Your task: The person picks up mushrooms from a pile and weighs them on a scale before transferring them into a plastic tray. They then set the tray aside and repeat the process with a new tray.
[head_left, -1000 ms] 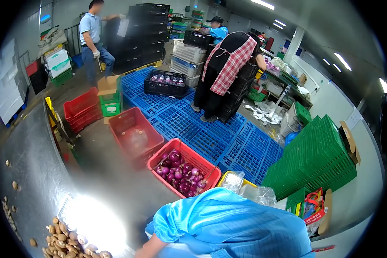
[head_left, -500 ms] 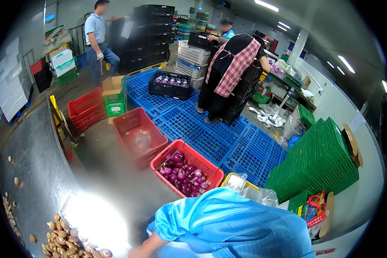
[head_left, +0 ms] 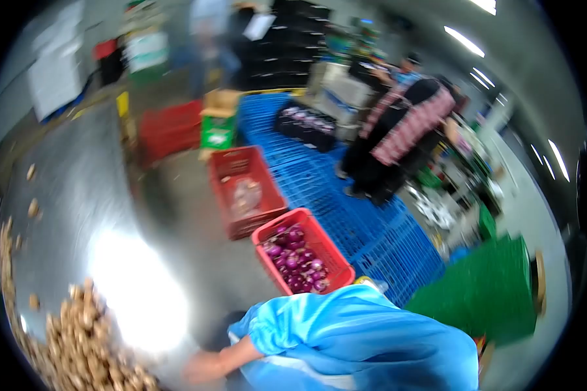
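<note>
The right hand (head_left: 205, 367) is low over the steel counter (head_left: 72, 195), its grip too blurred to tell open from closed. A mushroom pile (head_left: 78, 345) lies just left of the grip. Well beyond it, onions (head_left: 297, 264) fill a red crate (head_left: 265, 256).

Whole shot is smeared, so only the big stuff. Lower middle of the frame: a red crate (head_left: 282, 220) full of purple onions (head_left: 297, 264). Just above and left of it sits a second red crate (head_left: 257, 223) with something pale inside, can't tell what. Both are on the grey floor beside the blue pallets (head_left: 319, 195) running up the centre. A person in a plaid apron (head_left: 398, 137) stands on the pallets, centre right. A black tray (head_left: 304, 124) of packs lies further back. Top centre there's a cardboard box (head_left: 218, 103) on a green crate (head_left: 216, 133), with stacked red crates (head_left: 169, 130) to its left. Lower right – a green crate stack (head_left: 489, 287).
</note>
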`<state>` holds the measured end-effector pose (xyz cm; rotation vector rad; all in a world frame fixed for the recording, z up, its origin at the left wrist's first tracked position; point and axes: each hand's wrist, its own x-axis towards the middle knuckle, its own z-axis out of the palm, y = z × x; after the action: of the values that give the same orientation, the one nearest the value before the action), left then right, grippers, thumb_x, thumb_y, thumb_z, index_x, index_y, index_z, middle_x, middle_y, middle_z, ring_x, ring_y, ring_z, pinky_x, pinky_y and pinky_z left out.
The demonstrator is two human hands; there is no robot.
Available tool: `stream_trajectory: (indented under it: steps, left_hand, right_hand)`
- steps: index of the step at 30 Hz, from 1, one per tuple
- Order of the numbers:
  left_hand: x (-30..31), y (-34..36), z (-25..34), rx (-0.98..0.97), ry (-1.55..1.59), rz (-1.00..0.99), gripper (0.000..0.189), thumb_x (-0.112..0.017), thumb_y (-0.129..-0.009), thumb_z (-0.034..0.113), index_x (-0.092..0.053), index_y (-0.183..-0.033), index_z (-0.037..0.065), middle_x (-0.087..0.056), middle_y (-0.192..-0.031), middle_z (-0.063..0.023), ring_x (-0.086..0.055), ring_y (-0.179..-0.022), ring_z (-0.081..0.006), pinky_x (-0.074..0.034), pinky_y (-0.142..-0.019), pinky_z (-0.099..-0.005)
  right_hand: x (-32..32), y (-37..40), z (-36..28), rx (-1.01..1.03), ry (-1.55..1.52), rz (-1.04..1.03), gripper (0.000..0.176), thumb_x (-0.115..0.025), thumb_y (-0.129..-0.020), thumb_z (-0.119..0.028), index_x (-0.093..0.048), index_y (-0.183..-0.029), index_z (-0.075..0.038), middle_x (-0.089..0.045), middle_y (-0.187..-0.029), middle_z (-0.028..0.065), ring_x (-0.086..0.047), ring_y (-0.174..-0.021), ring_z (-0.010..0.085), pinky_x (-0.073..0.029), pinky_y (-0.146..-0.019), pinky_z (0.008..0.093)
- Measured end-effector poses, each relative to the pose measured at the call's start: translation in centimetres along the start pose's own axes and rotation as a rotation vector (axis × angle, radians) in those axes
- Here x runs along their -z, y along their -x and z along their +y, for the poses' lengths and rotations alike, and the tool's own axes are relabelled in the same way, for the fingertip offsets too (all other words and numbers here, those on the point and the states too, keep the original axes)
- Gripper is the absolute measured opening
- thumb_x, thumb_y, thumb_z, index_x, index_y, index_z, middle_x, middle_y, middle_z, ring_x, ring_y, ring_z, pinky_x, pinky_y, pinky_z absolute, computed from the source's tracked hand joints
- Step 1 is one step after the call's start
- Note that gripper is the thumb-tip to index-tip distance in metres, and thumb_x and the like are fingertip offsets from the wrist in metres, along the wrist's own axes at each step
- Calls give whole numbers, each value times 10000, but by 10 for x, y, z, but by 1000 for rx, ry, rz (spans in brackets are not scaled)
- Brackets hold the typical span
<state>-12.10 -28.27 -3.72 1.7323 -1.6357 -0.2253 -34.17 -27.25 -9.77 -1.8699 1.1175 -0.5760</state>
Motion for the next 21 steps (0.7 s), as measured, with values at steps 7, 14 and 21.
stream_trajectory:
  steps: [7,14,21]
  left_hand:
    - [-35,12,-47,33,-338,-9,556,-629,-857,64,-470,-1387,17,-390,-1466,-243,-349,-1362,-437,-271,-1136,-503]
    - [-27,10,-38,112,-291,3,581,-607,-861,22,-436,-1416,49,-354,-1503,-189,-274,-1420,-404,-237,-1154,-492]
    - [-26,0,-7,114,-199,-14,512,-598,-844,-20,-485,-1343,19,-389,-1490,-165,-284,-1430,-382,-249,-1153,-472]
  right_hand:
    - [69,-20,9,-43,183,25,211,-655,-857,-337,-688,-842,-129,-693,-811,112,-676,-731,304,-531,-644,402]
    - [184,-116,27,15,376,450,321,-769,-792,-222,-646,-1039,-59,-650,-1034,154,-628,-942,308,-516,-794,396]
    - [234,-206,96,-28,800,-52,1098,-885,-608,-388,-319,-1463,6,-320,-1520,224,-247,-1435,412,-266,-1167,469]
